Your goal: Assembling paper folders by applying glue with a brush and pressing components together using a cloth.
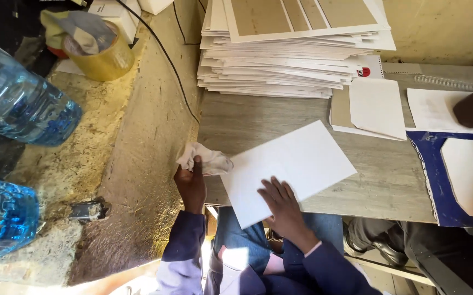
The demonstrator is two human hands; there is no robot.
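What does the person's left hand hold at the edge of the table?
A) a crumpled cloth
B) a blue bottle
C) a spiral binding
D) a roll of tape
A: the left hand grips a crumpled cloth beside the white sheet, which the right hand presses flat.

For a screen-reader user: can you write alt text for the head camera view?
A person's right hand presses flat on a white sheet on a wooden table, while the left hand holds a crumpled cloth at the sheet's edge. A tall stack of white boards sits behind.
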